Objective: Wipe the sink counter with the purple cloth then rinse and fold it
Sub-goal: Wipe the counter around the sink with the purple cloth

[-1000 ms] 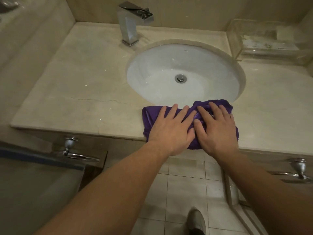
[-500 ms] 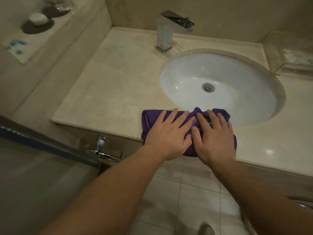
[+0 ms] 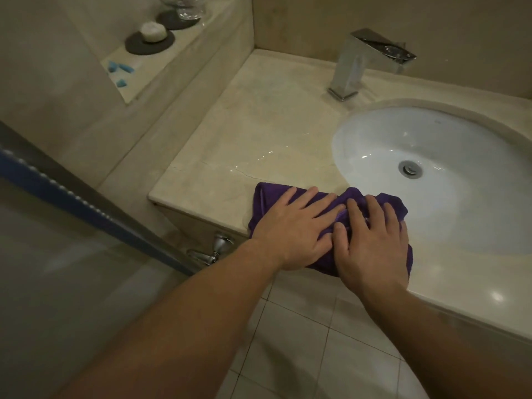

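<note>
Purple cloth (image 3: 266,201) bunched flat on the front edge of the sink counter (image 3: 259,133), just left of the basin (image 3: 431,145), with its near portion overhanging the counter lip.

Left hand (image 3: 293,228) laid palm-down on the left half of the cloth. Fingers extended and slightly spread, pressing rather than gripping; nothing enclosed.

Right hand (image 3: 374,240) laid palm-down on the right half of the cloth, immediately beside the left hand, thumbs touching or nearly so. Fingers straight with a slight bend at the knuckles, tips resting on raised folds near the basin rim. No pinch or wrap around the fabric visible.

Both forearms bare, entering from the lower edge of the head view.

Counter surface: beige stone, with a thin crack line and scattered water streaks left of the basin. Basin: white, oval, undermounted, drain (image 3: 410,168) at centre. Faucet (image 3: 368,61): square chrome body, mounted behind the basin at its left.

Ledge (image 3: 161,76) at upper left, raised above the counter: dark round dish (image 3: 149,43) carrying a white soap bar (image 3: 153,32), a second dark dish farther back under a clear glass item, small blue pieces (image 3: 121,69) nearer the front.

Chrome fitting (image 3: 213,249) below the counter front, left of the cloth. Tiled floor (image 3: 302,326) beneath the arms.
</note>
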`<state>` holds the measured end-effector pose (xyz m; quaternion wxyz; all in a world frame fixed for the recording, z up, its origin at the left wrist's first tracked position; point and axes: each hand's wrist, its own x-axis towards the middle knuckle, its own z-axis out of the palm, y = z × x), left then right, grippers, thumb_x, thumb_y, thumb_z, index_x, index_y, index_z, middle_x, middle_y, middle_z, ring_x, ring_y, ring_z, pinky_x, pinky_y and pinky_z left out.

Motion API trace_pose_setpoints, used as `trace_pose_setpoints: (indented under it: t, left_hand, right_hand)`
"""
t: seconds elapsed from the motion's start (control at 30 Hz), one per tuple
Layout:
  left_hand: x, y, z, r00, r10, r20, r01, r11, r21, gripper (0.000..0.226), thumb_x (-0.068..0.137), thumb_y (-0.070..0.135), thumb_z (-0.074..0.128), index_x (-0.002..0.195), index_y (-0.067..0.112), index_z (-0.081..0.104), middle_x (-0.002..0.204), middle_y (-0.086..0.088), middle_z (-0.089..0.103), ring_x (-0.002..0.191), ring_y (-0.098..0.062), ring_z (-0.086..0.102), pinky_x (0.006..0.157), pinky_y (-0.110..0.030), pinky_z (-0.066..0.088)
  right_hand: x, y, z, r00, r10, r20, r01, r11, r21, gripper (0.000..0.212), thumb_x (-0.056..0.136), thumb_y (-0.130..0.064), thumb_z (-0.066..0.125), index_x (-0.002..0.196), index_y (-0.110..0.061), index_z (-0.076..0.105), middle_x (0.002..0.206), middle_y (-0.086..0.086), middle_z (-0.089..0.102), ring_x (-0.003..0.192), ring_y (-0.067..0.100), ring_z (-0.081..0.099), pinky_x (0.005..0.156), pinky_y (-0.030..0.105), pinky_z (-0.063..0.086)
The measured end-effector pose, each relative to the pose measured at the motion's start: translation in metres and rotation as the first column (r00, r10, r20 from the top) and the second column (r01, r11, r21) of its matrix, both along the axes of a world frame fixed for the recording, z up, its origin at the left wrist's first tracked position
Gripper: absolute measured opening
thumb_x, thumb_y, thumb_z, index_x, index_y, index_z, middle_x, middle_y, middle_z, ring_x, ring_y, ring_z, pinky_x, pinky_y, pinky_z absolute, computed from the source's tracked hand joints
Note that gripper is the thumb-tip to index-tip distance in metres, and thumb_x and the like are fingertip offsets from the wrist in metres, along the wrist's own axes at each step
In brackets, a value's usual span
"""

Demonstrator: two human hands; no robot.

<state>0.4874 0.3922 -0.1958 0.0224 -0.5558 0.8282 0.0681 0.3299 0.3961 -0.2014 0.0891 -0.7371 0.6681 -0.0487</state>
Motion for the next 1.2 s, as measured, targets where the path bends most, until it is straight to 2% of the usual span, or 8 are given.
trace_pose_setpoints:
  t: [0.2,0.37,0.53,1.2]
  left_hand:
    - [0.022,-0.005,-0.001,1.000,-0.005,0.003,0.005,1.000,0.016,0.059,0.103,0.048,0.019,0.159,0.030,0.016,0.168,0.004,0.013,0.155,-0.021,0.008,0.125,-0.048,0.007]
    - [0.039,-0.008,-0.001,1.000,0.000,0.003,0.000,1.000,0.015,0.063,0.099,0.050,0.010,0.159,0.030,0.018,0.168,0.005,0.014,0.155,-0.020,0.010,0.125,-0.048,0.008]
    - [0.055,-0.012,0.000,1.000,-0.004,0.011,0.003,1.000,0.011,0.067,0.096,0.050,0.005,0.159,0.031,0.018,0.168,0.006,0.014,0.155,-0.019,0.010,0.125,-0.047,0.010]
    - [0.102,-0.026,0.001,1.000,0.003,-0.027,-0.003,1.000,-0.008,0.072,0.093,0.052,0.002,0.158,0.030,0.023,0.167,0.005,0.019,0.154,-0.018,0.015,0.125,-0.045,0.010]
  right_hand:
    - [0.021,-0.003,0.002,1.000,0.006,-0.010,-0.006,1.000,0.013,0.069,0.096,-0.053,0.015,0.156,-0.025,0.031,0.166,0.007,0.023,0.154,0.031,0.012,0.125,0.050,0.011]
    - [0.038,-0.008,0.001,0.999,0.023,-0.028,-0.022,0.999,0.034,0.060,0.103,-0.050,0.023,0.158,-0.025,0.029,0.167,0.007,0.020,0.154,0.031,0.011,0.125,0.051,0.010]
    - [0.055,-0.011,0.003,1.000,0.027,-0.007,-0.027,0.999,0.021,0.071,0.095,-0.054,0.015,0.157,-0.024,0.030,0.166,0.007,0.023,0.153,0.031,0.013,0.124,0.051,0.010]
    - [0.098,-0.027,0.001,0.998,0.058,0.020,-0.058,0.998,0.007,0.071,0.095,-0.053,0.015,0.156,-0.023,0.032,0.165,0.007,0.025,0.153,0.031,0.013,0.124,0.051,0.010]
